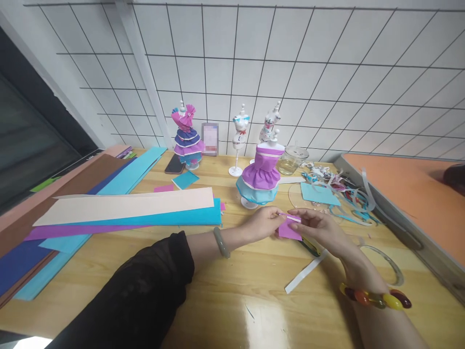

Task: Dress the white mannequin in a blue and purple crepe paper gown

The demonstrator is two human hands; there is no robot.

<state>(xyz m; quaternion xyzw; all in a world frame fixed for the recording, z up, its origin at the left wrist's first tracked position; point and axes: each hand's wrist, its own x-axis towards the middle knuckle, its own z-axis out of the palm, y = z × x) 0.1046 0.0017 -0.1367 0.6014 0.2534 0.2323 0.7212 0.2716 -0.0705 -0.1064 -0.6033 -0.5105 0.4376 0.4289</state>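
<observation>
Between both hands is a small purple paper piece point(289, 231) with a white strip along its upper edge. My left hand point(264, 223) pinches its upper left corner. On the opposite side, my right hand point(321, 229) grips the right edge, fingers closed. Just beyond stands a mini dress form in a purple and light-blue paper dress point(262, 169). Under my right hand lies a dark and yellow tool point(310, 246), mostly covered, its kind unclear. A white strip point(305, 274) slants across the table nearby.
Long coloured paper strips point(127, 206) lie piled at left. A second dressed form point(187, 138), a bare-stand form point(240, 138), a phone point(175, 164) and a glass jar point(292, 160) stand behind. Scraps point(348, 191) heap at right, beside an orange-surfaced tray point(410, 194).
</observation>
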